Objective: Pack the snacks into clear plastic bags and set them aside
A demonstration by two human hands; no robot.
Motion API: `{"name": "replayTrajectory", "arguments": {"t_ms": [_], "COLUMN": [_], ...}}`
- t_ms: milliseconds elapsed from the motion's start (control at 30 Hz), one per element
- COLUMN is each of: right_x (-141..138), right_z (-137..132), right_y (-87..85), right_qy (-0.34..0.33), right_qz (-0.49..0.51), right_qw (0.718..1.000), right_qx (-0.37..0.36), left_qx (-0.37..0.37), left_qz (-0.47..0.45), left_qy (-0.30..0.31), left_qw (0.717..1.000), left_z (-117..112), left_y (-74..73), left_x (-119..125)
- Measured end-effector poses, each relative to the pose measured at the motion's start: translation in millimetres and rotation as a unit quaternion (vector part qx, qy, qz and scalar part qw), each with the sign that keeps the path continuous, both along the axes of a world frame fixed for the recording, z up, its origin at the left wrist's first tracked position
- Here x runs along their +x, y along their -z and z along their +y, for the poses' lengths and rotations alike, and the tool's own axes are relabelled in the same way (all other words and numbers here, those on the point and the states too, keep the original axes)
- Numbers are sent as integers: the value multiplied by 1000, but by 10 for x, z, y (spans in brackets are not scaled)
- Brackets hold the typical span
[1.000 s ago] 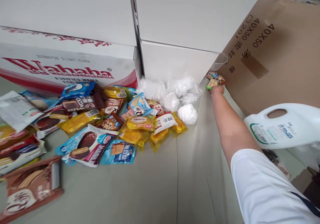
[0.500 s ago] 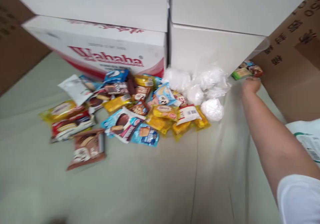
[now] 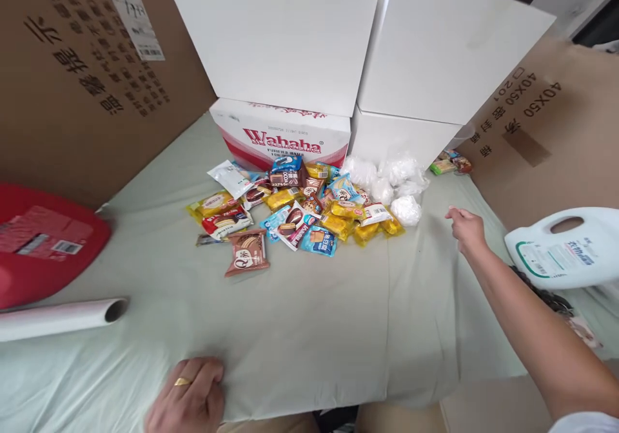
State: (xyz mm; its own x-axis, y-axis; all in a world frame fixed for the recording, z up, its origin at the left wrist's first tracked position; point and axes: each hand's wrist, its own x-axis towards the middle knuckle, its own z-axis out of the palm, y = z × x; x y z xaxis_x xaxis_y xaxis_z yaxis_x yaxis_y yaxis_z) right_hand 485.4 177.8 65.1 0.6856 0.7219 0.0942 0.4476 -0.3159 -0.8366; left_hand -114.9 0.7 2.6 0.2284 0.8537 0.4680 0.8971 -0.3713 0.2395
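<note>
My right hand [image 3: 465, 227] hovers above the pale green cloth [image 3: 309, 317], fingers loosely curled, holding nothing, to the right of a pile of snack packets [image 3: 294, 211]. A few small packets [image 3: 449, 163] lie beyond it beside the brown carton. White crumpled plastic bags [image 3: 394, 185] sit at the pile's right end. My left hand [image 3: 186, 397], with a gold ring, rests flat on the cloth's near edge, fingers lying together.
White Wahaha boxes [image 3: 285, 138] stand behind the pile. Brown cartons [image 3: 82, 78] flank both sides. A red bag [image 3: 46, 243] and a white roll [image 3: 58, 317] lie at left. A white detergent jug [image 3: 565, 249] lies at right.
My right hand has drawn back from the small packets by the brown carton, leaving them there. The view has pulled back and widened, and my left hand has come into sight.
</note>
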Motion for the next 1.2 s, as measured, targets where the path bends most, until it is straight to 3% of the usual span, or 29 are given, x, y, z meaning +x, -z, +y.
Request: {"name": "replayTrajectory", "arguments": {"t_ms": [200,433,667,900,1033,1200], "right_x": [-400,-1023,-1329,-1374,-1338,-1305], "right_z": [295,964,1486,1487,1376,1215], "right_y": [-243,-253,-148,64,21,-78], "right_qy": [-42,-147,-78,-57,-55,-117], "right_qz": [-32,-114,-154,-94,-60,-26], "right_qw": [999,978,969,983,994,993], "right_qx": [1,-91,-176,-145,-68,8], "left_qx": [45,43,39,41,43,65], "left_qz": [-7,26,33,27,26,11], "left_qy": [-7,-3,-10,-17,-17,-10], "left_qw": [999,999,999,999,999,998], "left_z": [15,-33,-26,-39,-52,-42], "left_y": [-24,91,109,109,101,48], "left_x": [63,8,6,17,21,55]}}
